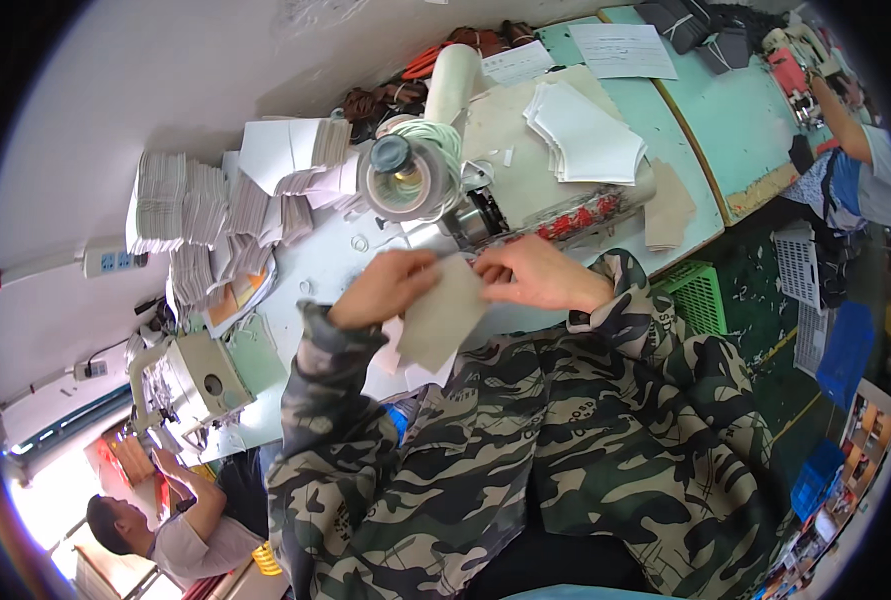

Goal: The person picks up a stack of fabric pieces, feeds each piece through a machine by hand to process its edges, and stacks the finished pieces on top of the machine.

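Note:
A flat, pale beige cut piece (445, 318), paper or fabric, is held in front of me by the edge of a bench machine. My left hand (387, 287) has its fingers closed on the piece's upper left edge. On the other side, my right hand (543, 274) has curled fingers at the piece's right edge, pinching it there. Just beyond my hands stands the machine (477, 215), with a worn red and grey arm and a roll of pale green tape (435, 160) wound on a round holder. Part of a white piece (433, 372) shows under the beige one.
Several stacks of cut pieces (190, 200) stand at the left. A fanned white stack (585, 135) lies beyond the machine. A sewing machine (190, 385) and a seated person (190, 530) are at lower left. Another person works far right (870, 170). A green basket (698, 297) stands right.

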Available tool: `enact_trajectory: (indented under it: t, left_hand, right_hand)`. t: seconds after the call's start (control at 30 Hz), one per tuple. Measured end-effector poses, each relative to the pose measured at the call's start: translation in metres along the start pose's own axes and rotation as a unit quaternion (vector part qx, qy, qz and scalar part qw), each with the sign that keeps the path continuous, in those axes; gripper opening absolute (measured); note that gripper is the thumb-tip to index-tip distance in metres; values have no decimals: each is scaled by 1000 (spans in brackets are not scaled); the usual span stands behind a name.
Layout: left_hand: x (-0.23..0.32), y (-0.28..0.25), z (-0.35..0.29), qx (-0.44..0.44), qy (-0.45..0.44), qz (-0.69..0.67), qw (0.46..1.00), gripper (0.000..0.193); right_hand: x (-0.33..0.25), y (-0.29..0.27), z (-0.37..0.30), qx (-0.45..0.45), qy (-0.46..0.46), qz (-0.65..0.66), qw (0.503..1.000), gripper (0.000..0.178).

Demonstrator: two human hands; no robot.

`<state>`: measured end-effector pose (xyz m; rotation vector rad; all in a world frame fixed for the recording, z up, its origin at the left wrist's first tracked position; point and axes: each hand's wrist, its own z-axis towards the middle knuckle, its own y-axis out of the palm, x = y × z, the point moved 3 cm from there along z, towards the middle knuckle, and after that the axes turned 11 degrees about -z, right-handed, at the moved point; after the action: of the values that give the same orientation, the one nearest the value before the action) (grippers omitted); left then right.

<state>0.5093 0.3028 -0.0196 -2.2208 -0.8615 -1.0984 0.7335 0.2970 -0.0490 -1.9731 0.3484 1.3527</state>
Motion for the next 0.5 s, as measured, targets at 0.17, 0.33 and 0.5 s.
enact_trajectory:
  t: [0.17, 0.33, 0.5]
  left_hand:
    - [-6, -19, 22, 8, -39, 56, 998, 27]
    - [15, -2, 32, 53, -32, 3, 998, 27]
    - [9, -6, 24, 46, -73, 63, 994, 29]
  right_hand:
    - [-10, -28, 6, 85, 16, -167, 982, 30]
    - [-3, -43, 33, 153, -114, -400, 896, 39]
    - [1, -44, 40, 27, -31, -395, 918, 33]
